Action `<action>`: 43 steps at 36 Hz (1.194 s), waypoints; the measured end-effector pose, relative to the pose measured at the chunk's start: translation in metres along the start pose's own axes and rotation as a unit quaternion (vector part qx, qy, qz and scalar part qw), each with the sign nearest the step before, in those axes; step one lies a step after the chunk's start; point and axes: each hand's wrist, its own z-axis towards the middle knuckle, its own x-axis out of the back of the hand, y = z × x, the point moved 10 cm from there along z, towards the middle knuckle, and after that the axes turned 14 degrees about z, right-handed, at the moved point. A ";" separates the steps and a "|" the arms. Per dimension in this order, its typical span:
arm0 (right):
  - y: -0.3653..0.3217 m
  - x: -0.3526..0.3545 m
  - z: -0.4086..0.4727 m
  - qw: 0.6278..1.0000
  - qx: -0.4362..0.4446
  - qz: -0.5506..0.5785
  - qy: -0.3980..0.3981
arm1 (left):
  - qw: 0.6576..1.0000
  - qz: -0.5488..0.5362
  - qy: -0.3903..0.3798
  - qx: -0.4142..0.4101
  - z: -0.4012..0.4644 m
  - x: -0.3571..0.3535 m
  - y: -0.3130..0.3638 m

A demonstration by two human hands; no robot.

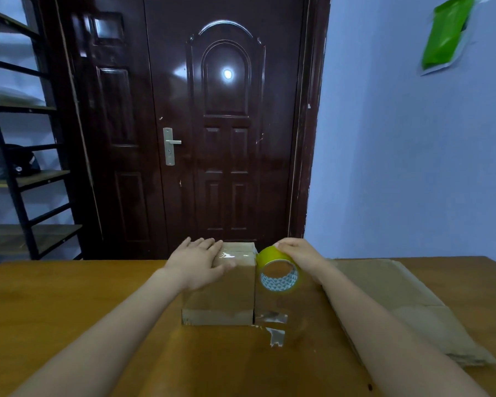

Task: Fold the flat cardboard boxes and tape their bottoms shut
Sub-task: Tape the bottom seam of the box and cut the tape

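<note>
Box (221, 293) upright (lengthwise toward door (226, 124)).

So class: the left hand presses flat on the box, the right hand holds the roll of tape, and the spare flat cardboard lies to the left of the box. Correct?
Not quite. In the head view the flat cardboard lies to the right of the box, not the left. The left hand does press on the box, and the right hand holds the tape.

One folded box (221, 293), one tape roll (278, 272) (yellow), two hands (196, 260)

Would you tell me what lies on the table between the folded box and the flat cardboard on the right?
In the head view, the right hand holds the tape roll there, beside the folded box; the flat cardboard lies beyond.
</note>
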 end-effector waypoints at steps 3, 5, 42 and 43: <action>-0.002 -0.002 0.001 1.000 0.009 -0.011 -0.004 | 0.998 0.066 0.006 -0.006 0.005 0.012 0.013; -0.002 -0.003 0.003 1.000 0.018 -0.012 -0.010 | 0.999 0.032 0.004 -0.009 0.009 0.019 0.020; 0.035 0.008 -0.003 0.981 -0.015 -0.194 0.024 | 0.990 -0.068 0.023 -0.120 0.027 0.014 0.056; 0.037 0.010 -0.005 0.981 -0.016 -0.192 0.026 | 0.990 -0.067 0.022 -0.120 0.026 0.014 0.056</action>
